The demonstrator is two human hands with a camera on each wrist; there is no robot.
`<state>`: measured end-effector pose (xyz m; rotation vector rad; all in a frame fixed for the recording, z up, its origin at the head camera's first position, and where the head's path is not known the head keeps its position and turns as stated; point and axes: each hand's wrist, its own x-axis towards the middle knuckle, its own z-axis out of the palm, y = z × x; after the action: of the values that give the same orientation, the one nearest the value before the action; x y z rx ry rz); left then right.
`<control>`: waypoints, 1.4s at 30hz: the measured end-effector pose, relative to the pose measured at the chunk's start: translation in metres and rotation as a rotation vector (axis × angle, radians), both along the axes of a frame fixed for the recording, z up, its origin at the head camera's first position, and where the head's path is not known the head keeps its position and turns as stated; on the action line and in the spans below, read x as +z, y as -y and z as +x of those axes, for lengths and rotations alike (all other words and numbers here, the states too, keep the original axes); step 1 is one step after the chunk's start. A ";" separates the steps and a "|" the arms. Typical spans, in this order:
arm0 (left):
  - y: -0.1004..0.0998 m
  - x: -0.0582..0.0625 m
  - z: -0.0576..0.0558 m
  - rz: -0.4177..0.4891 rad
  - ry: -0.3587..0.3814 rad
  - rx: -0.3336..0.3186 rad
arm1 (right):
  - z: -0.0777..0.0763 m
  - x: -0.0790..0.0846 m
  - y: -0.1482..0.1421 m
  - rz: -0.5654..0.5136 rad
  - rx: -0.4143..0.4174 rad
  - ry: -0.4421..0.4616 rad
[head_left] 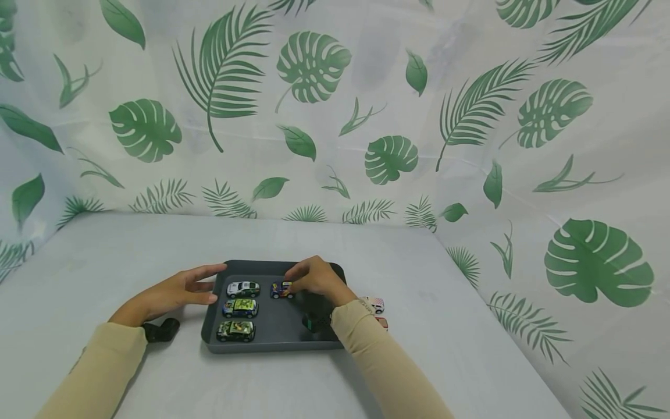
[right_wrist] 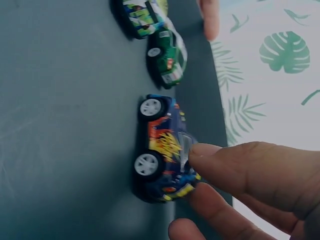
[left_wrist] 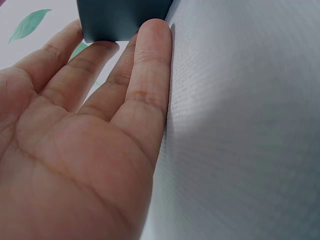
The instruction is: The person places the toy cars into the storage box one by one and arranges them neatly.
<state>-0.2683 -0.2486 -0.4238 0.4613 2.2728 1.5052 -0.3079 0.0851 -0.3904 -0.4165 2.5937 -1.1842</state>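
Note:
A dark blue toy car with flame markings [head_left: 281, 290] is in the grey tray [head_left: 274, 326], pinched between the thumb and fingers of my right hand [head_left: 319, 279]. The right wrist view shows the thumb against the toy car's [right_wrist: 167, 145] windscreen end. My left hand [head_left: 175, 291] is at the tray's left side, fingers mostly straight, fingertips at its wall [left_wrist: 120, 22]. Along the tray's left side stand a white-and-green toy car [head_left: 243, 288], a yellow-green one [head_left: 240, 308] and a dark camouflage-like one [head_left: 236, 331].
Right of the tray, partly behind my right forearm, are a whitish toy car [head_left: 375, 304] and a red one [head_left: 382, 322]. A white cloth covers the table [head_left: 157, 384]. Leaf-printed curtains [head_left: 335, 128] hang behind and at the sides.

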 end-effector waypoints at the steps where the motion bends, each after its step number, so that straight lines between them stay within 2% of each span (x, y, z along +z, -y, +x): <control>1: 0.000 0.000 0.000 -0.001 0.000 0.000 | 0.000 0.001 -0.001 -0.002 0.003 -0.011; 8: -0.001 0.001 0.001 -0.018 -0.007 0.008 | 0.007 0.012 -0.011 -0.039 0.042 -0.037; 17: -0.001 0.001 0.002 -0.021 -0.010 0.008 | 0.010 0.018 -0.029 -0.123 0.242 -0.006; 21: -0.001 0.000 0.002 -0.024 -0.013 0.010 | 0.011 0.018 -0.039 -0.164 0.293 0.015; 29: -0.001 0.001 0.001 -0.021 -0.021 0.001 | 0.015 0.018 -0.056 -0.270 0.285 0.061; 42: -0.001 0.000 0.001 -0.012 -0.006 0.002 | 0.028 0.020 -0.077 -0.351 0.285 0.041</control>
<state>-0.2670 -0.2475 -0.4238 0.4608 2.2866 1.4931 -0.2795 0.1622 -0.3703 -0.7920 2.1963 -1.5196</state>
